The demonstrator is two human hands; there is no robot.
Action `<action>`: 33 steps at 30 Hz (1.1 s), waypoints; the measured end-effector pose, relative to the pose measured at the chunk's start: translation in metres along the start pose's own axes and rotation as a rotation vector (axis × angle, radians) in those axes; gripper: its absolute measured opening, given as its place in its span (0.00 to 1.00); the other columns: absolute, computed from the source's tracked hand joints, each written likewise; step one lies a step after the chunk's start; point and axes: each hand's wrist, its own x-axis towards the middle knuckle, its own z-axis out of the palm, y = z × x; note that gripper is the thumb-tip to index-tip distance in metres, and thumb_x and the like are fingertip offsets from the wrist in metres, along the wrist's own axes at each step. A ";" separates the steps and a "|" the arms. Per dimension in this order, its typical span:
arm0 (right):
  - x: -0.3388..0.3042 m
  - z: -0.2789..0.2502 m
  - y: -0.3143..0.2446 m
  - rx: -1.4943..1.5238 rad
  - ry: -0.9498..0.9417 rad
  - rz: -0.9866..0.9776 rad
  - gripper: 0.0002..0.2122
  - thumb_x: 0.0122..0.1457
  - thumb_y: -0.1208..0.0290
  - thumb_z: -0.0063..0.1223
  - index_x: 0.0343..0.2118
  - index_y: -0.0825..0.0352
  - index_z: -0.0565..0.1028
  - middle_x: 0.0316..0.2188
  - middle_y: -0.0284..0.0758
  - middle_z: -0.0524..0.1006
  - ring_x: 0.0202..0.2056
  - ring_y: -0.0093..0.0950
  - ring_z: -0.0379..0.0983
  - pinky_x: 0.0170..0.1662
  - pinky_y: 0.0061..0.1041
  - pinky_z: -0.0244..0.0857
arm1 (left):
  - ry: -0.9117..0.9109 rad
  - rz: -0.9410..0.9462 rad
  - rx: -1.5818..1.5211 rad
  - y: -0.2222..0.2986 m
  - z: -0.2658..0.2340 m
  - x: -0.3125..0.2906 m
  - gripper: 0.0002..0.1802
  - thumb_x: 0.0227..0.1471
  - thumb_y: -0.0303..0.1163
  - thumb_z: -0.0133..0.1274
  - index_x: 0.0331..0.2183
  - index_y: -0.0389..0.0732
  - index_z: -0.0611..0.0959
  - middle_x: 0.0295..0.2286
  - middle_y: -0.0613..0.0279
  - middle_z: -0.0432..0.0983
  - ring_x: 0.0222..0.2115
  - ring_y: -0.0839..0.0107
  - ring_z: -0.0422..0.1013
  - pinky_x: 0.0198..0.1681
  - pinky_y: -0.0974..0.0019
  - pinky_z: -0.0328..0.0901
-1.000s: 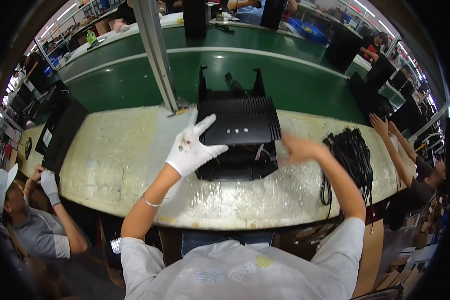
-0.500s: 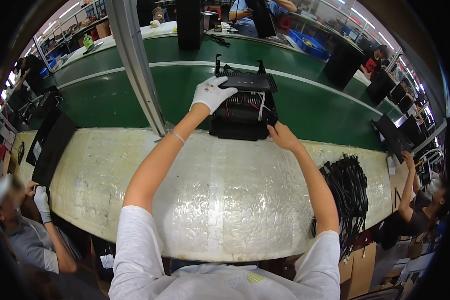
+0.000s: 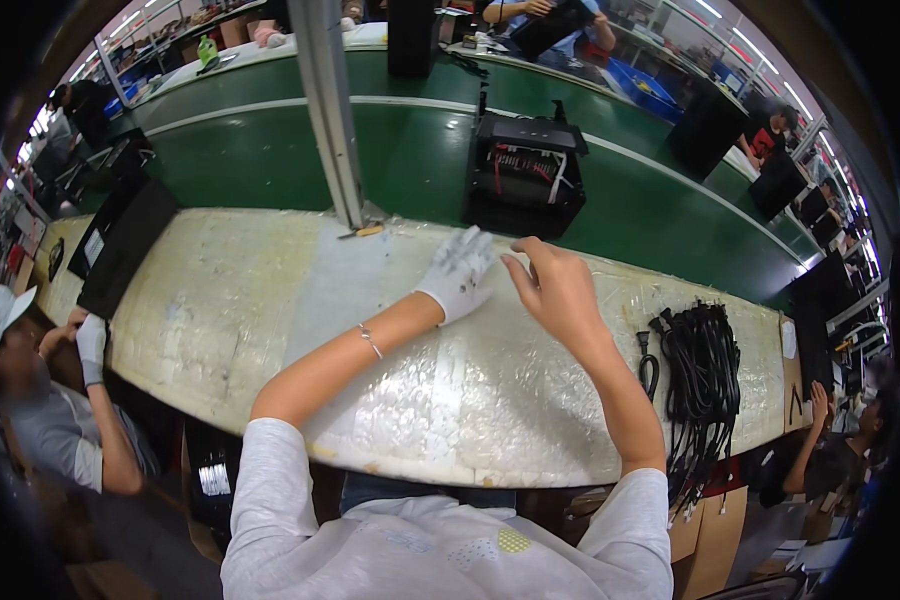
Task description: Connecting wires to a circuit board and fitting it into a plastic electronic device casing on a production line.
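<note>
My left hand [image 3: 458, 277], in a white glove, is over the worktable [image 3: 370, 380], fingers stretched out and holding nothing visible. Close on its right is my bare right hand [image 3: 562, 292]; its thumb and forefinger stand apart with nothing between them. Beyond both hands, a black boxy unit [image 3: 526, 205] rests on the green conveyor belt [image 3: 410, 155], touched by neither hand. Coils and red and white wires show in its open side, and a black panel [image 3: 535, 132] lies across its top.
Black power cables [image 3: 705, 365] lie bundled at the table's right. A metal post [image 3: 332, 130] rises at the far edge, with a small tool [image 3: 362, 232] at its foot. Co-workers sit left [image 3: 40, 400] and right [image 3: 840, 450]; black cases [image 3: 708, 130] stand along the belt.
Both hands have let go of the black unit and come back toward me over the table. The unit sits farther onto the belt. My view has shifted somewhat.
</note>
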 end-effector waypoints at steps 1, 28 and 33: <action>-0.008 -0.013 -0.030 0.081 0.098 -0.111 0.09 0.53 0.73 0.59 0.36 0.68 0.77 0.17 0.40 0.73 0.16 0.35 0.67 0.24 0.35 0.62 | -0.175 -0.128 -0.041 0.010 0.006 -0.008 0.38 0.53 0.50 0.47 0.59 0.39 0.64 0.61 0.51 0.53 0.64 0.53 0.44 0.65 0.49 0.37; -0.111 -0.174 -0.196 0.728 -0.122 -0.432 0.21 0.53 0.87 0.44 0.52 0.72 0.62 0.40 0.46 0.64 0.31 0.31 0.62 0.25 0.27 0.62 | -0.199 -0.388 -0.040 0.022 0.012 -0.044 0.30 0.58 0.49 0.39 0.57 0.44 0.69 0.61 0.57 0.55 0.64 0.61 0.47 0.66 0.55 0.38; -0.072 -0.107 -0.155 0.029 0.481 -0.428 0.12 0.56 0.78 0.46 0.44 0.70 0.67 0.26 0.37 0.73 0.20 0.22 0.63 0.22 0.23 0.55 | -0.208 -0.350 -0.019 0.037 0.005 -0.031 0.33 0.57 0.49 0.38 0.59 0.42 0.65 0.62 0.56 0.54 0.64 0.59 0.45 0.66 0.54 0.36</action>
